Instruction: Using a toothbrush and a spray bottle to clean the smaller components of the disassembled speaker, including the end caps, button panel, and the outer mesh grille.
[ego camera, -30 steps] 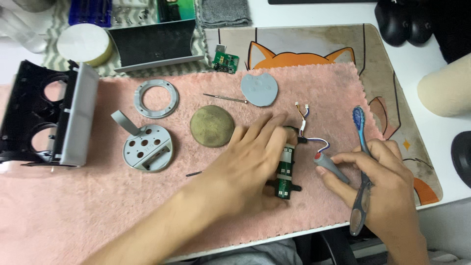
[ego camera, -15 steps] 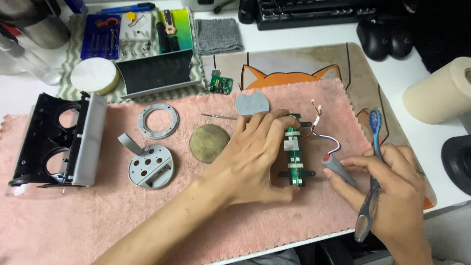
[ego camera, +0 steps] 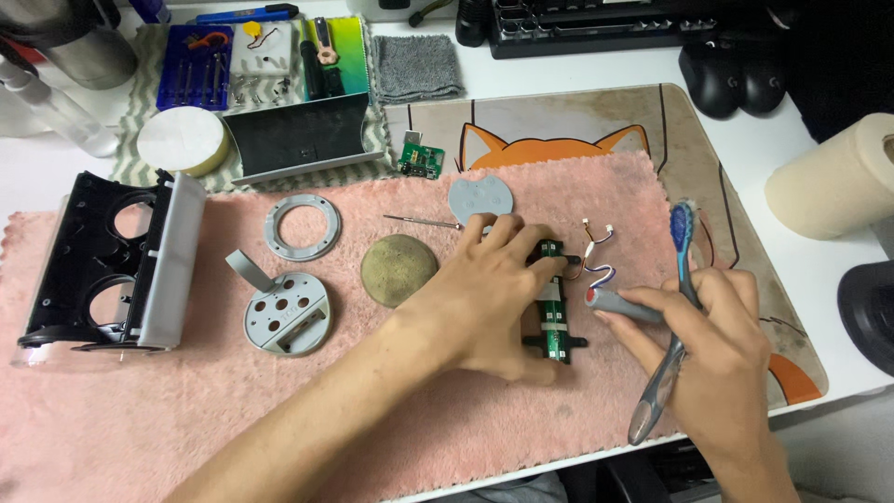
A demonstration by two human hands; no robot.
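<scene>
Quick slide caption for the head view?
Left hand steadies a battery pack on pink towel; right hand holds toothbrush and grey tool.

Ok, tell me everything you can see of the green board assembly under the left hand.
The green board assembly is a long, narrow green circuit board in a black frame with small side tabs, lying flat and lengthwise on the pink towel. Pale bands cross its middle. Thin red, blue and white wires with small white plugs curl away from its top right. The left hand covers its left side, fingers on the top end, thumb near the bottom. The right hand stays clear beside it.
</scene>
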